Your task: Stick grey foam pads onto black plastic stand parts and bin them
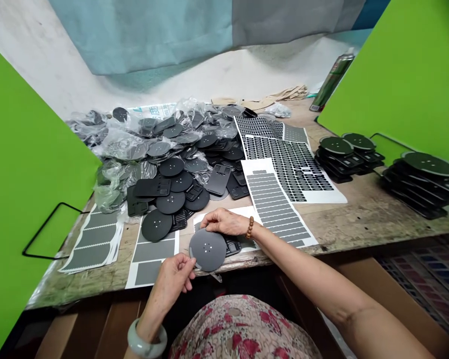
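A round dark-grey base plate with several small holes at its centre lies near the table's front edge. It has a black rectangular hinged part showing at its right. My right hand grips the plate's far edge, with curled fingers. At the lower left rim, my left hand pinches with thumb and forefinger at a narrow curved grey strip along the edge. The fingertips partly hide that strip. Beyond my hands, similar round black plates lie in a loose heap.
Plastic-wrapped plates fill the back left. Sheets of grey stickers and black stickers spread right of centre, with more sticker sheets at left. Finished-looking stacks stand right. Green panels flank the table; a spray can leans behind.
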`<state>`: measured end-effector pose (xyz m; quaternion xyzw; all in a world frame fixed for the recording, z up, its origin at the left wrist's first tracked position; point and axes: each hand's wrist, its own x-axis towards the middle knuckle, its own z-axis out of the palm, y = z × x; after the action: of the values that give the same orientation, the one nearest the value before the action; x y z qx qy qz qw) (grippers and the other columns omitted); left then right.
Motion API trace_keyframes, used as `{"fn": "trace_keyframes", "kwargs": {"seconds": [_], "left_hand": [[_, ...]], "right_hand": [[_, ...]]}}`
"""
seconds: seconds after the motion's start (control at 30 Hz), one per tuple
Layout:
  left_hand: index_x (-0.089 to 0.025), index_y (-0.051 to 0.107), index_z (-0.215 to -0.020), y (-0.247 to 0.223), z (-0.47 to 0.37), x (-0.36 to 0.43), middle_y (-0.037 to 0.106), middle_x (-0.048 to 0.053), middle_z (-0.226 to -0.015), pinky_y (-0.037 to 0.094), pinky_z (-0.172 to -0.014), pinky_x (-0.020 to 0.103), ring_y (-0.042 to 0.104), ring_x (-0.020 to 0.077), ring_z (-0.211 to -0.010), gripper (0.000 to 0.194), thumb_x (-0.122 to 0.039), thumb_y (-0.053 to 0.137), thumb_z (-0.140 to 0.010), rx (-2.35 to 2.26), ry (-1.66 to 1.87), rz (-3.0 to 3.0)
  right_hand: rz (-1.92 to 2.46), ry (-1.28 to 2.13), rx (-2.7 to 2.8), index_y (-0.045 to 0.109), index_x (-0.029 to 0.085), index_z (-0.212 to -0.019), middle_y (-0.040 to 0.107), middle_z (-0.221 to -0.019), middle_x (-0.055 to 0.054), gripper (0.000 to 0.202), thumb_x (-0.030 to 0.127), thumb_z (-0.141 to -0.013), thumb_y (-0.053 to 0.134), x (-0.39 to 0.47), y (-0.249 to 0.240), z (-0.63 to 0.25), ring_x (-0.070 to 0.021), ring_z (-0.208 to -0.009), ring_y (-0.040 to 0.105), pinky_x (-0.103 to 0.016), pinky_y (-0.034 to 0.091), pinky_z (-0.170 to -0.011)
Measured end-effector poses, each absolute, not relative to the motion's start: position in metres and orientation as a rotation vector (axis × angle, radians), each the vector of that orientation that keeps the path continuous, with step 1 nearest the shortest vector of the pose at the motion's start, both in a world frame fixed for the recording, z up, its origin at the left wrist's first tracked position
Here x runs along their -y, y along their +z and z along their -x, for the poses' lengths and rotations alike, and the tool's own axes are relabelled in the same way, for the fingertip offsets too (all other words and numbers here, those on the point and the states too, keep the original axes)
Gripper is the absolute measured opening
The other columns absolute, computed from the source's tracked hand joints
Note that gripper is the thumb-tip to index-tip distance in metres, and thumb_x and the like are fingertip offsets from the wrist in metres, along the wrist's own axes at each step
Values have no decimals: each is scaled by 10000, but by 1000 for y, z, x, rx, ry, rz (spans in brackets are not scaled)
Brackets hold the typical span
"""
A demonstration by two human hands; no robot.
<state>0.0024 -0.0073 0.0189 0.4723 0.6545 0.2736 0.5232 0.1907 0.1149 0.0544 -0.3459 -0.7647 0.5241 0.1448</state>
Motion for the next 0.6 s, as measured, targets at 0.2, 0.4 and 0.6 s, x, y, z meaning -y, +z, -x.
{"fn": "trace_keyframes", "kwargs": {"seconds": [0.2,0.4,0.6], "left_hand": [[-180,518,-573,20,-4,1,539,-13,-402,365,-366,208,486,102,-335,464,-641,555,-613,-1577,661,-1059],[-193,511,-561,28,-3,-2,523,-19,-403,359,-398,231,468,116,-347,424,-600,548,-674,-1686,666,-1112],[-216,574,-746,42,-23,3,609,4,-649,431,-599,278,573,167,-602,237,-418,495,-841,-1886,808,-1732]], "right_hand": [[1098,1454,2103,663,132,-820,604,-704,7,115,131,-725,598,-118,49,-184,-90,-629,506,-200,400,-595],[1344,1182,1896,580,158,-745,524,-629,28,101,204,-800,508,-114,54,-224,-87,-539,453,-215,373,-529],[1530,828,1895,582,173,-749,569,-710,-16,104,193,-806,497,-84,37,-271,-146,-666,516,-273,402,-629]]}}
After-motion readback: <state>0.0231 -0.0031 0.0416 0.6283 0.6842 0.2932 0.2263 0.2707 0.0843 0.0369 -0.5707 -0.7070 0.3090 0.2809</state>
